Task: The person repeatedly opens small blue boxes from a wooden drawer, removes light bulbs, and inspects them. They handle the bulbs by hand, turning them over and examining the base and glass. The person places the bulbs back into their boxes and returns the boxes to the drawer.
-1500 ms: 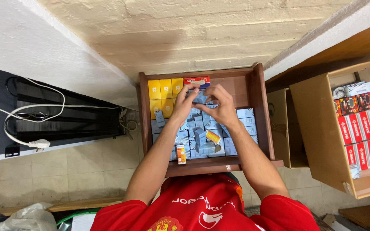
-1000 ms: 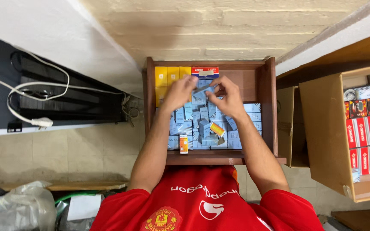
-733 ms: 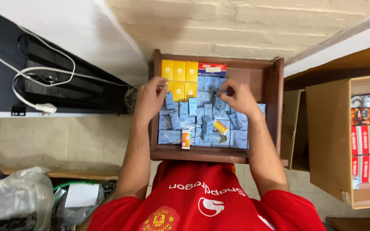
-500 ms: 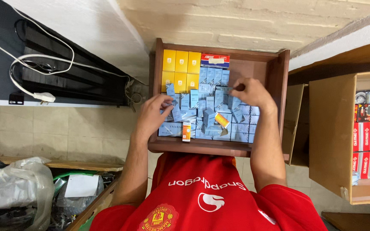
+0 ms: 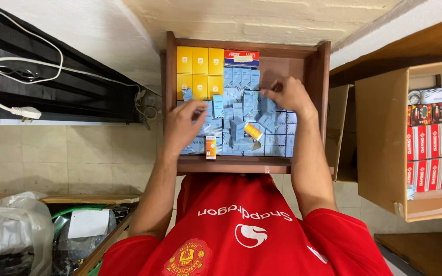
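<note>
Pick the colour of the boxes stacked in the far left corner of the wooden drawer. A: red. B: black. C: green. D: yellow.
D: the yellow boxes fill the far left corner of the wooden drawer, just beyond the left hand, which rests on the pale blue boxes.

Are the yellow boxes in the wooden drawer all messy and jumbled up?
No, the yellow boxes stand in neat rows at the back corner of the wooden drawer, while the small blue boxes lie jumbled.

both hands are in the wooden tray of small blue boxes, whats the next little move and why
Probably the right hand should stand up the tilted blue boxes under it, since they lie jumbled while the yellow boxes sit in neat rows.
</note>
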